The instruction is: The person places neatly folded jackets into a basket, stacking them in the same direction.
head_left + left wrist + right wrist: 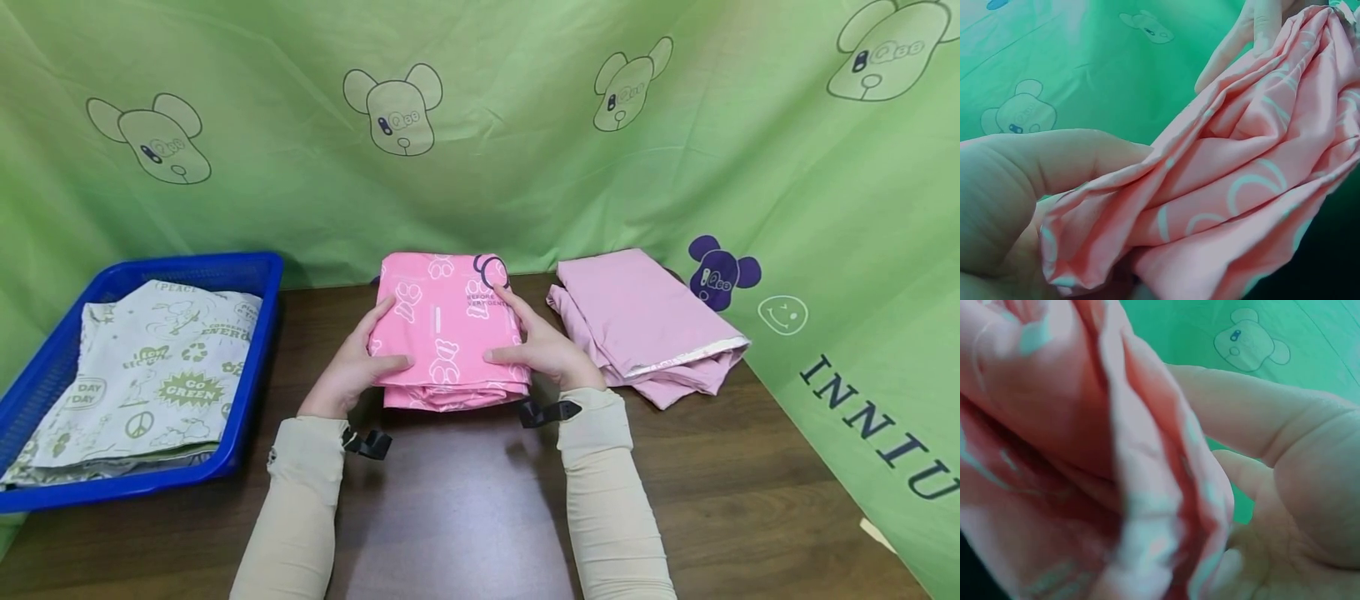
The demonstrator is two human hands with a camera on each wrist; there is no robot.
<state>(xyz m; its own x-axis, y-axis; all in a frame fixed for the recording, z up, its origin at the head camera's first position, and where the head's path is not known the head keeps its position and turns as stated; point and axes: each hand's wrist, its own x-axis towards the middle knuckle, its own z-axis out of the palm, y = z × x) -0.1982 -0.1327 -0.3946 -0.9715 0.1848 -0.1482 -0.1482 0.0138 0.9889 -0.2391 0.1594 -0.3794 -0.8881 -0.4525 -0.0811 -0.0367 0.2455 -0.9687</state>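
In the head view a bright pink folded bundle (412, 333) of thin, creased sheet material, printed with white bear outlines and dark lettering, is held between both hands. My left hand (348, 367) grips its left side, thumb on top and the other fingers along the edge. My right hand (551, 350) holds the right side the same way. Loose folded layers of the bundle (1241, 187) show between the hands in the left wrist view. In the right wrist view the bundle's edge (1154, 469) lies against the thumb; some fingers are hidden.
At left a blue basket (251, 367) contains a white sheet with green print (153, 350). A pale pink folded piece (645, 312) with a shiny strip lies at right. The dark wooden table (450, 517) meets a green printed curtain (510, 183) at the back.
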